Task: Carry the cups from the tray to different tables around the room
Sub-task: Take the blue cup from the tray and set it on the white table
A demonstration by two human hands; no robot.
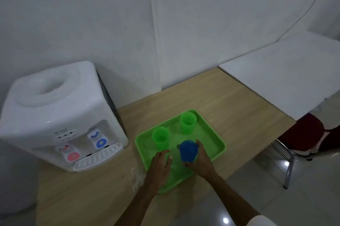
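Note:
A green tray (215, 139) lies on the wooden table (230, 100). Two green cups stand upright on it, one at the left (160, 137) and one further back (188, 122). A blue cup (188, 150) sits at the tray's front, tilted slightly. My right hand (201, 163) is wrapped around the blue cup's right side and base. My left hand (161, 164) hovers over the tray's front left with fingers spread, just short of the left green cup, holding nothing.
A white water dispenser (55, 115) with red and blue taps stands on the table's left. A white table (287, 71) adjoins at the right. A metal-legged chair (288, 161) with a dark red thing on it sits below it. The wall is close behind.

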